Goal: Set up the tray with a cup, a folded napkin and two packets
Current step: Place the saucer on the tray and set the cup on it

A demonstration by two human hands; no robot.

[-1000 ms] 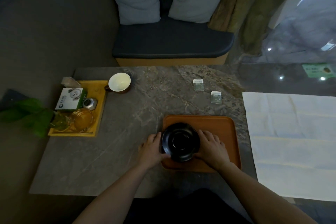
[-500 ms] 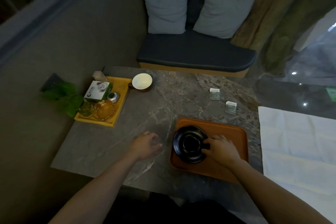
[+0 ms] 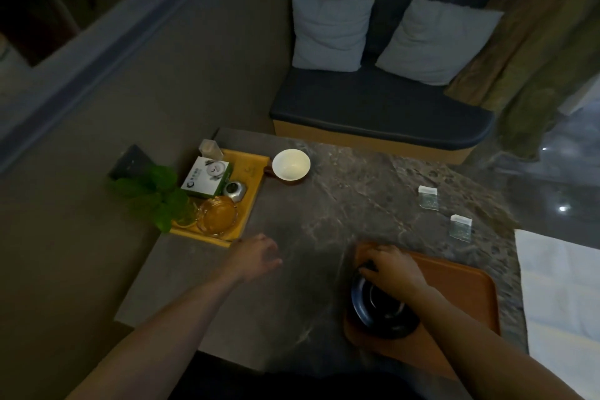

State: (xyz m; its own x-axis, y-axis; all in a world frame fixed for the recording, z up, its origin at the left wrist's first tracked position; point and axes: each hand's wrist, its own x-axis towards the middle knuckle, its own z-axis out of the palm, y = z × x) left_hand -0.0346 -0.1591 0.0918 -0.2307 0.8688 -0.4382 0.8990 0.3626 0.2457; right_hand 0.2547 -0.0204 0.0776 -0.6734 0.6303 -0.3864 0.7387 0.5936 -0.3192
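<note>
1. The right hand (image 3: 391, 266) curls over the black saucer (image 3: 373, 305) on the orange tray (image 3: 461, 289); whether its grip is clamped, I cannot tell.
2. The left hand (image 3: 256, 256), fingers relaxed apart, hovers left of the tray.
3. The cup (image 3: 291, 164) stands far beyond the tray; a hasty reach may tip it.

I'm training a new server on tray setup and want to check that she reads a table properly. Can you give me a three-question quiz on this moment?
1. True or false: the cup already stands on the orange tray.
2. Which hand touches the black saucer? A) the left hand B) the right hand C) both
3. Fill in: the two packets lie on the ____, beyond the orange tray.

Key
1. False: it stands on the table, beside the yellow tray.
2. B: the left hand hovers over the table, holding nothing.
3. table
</note>
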